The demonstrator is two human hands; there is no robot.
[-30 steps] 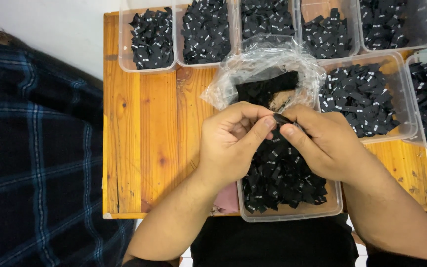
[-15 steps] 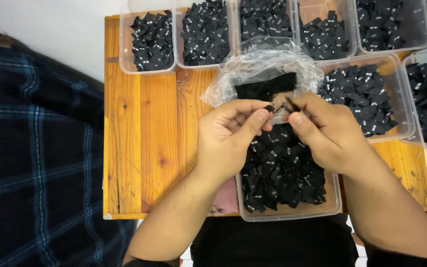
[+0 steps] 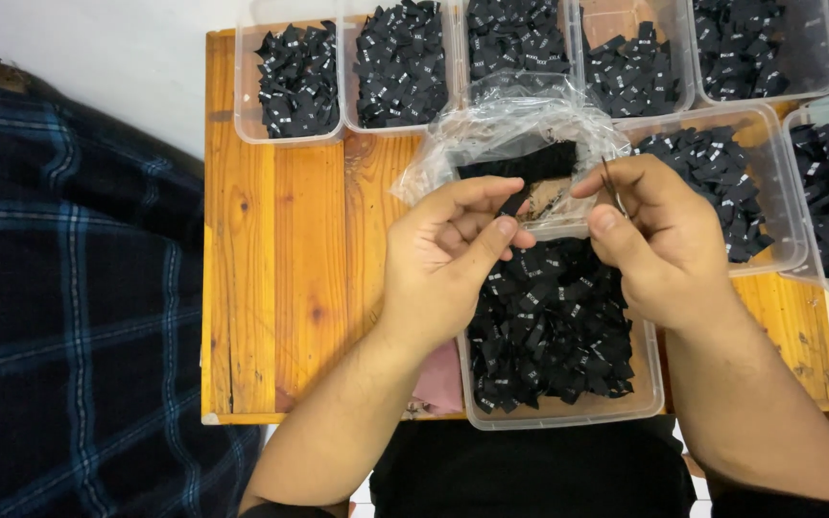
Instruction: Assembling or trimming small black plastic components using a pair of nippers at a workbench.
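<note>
My left hand (image 3: 448,259) pinches a small black label piece (image 3: 513,204) between thumb and fingers. My right hand (image 3: 669,245) grips a thin metal cutting tool (image 3: 610,188), held a little to the right of that piece. Both hands hover over a clear plastic tub (image 3: 568,411) filled with several black fabric labels (image 3: 549,326). Just behind the hands lies a crumpled clear plastic bag (image 3: 520,129) with a black strip of labels inside; the hands hide its lower part.
A row of clear tubs (image 3: 297,82) holding black labels lines the back of the wooden table (image 3: 280,278), with more tubs (image 3: 722,182) to the right. A dark plaid cloth (image 3: 69,307) lies left of the table. Pink fabric (image 3: 438,382) peeks out beside the front tub.
My hands were pressed together on one label; they have drawn slightly apart, the left keeping the black piece and the right holding the metal tool clear of it.
</note>
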